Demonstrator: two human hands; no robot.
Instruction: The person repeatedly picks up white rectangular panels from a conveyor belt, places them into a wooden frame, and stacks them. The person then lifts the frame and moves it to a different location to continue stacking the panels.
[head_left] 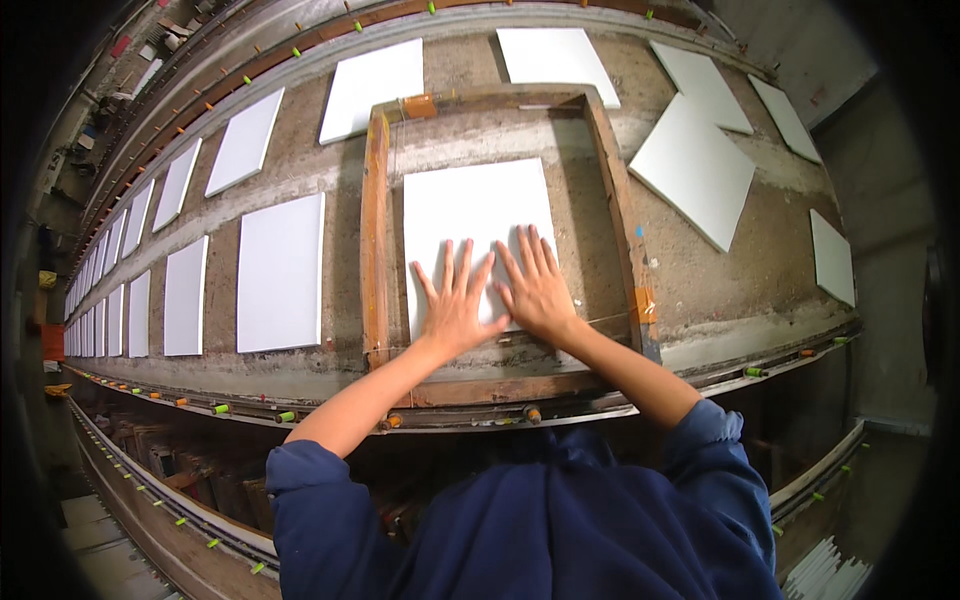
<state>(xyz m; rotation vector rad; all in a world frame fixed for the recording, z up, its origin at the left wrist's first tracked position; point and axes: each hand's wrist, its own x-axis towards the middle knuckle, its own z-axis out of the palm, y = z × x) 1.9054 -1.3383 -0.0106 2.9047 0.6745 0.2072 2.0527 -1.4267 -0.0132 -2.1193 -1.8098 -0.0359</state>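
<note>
1. Resting both bare hands on a white panel [475,200], fingers pointing away from the person.
2. Left hand [458,310]: palm down, fingers fanned out, grasping nothing.
3. Right hand [540,297]: also palm down and flat, grasping nothing; its thumb is near the left hand's index finger.
4. Panel location: flat on a stained tabletop [740,300], inside a rectangular wooden frame [375,240], with a wider gap at its right than its left. Lower edge partly hidden by hands.
5. Orange tape [645,305] wraps the frame's right bar near the lower corner.
6. More white panels [281,275] run in two rows to the left.
7. Right of frame, a skewed panel [695,175] overlaps a neighbouring panel [710,85].
8. Green pegs [287,417] dot the near rail.
9. Navy sleeves [320,490] bunch near the elbows; forearms cross the frame's near bar.
</note>
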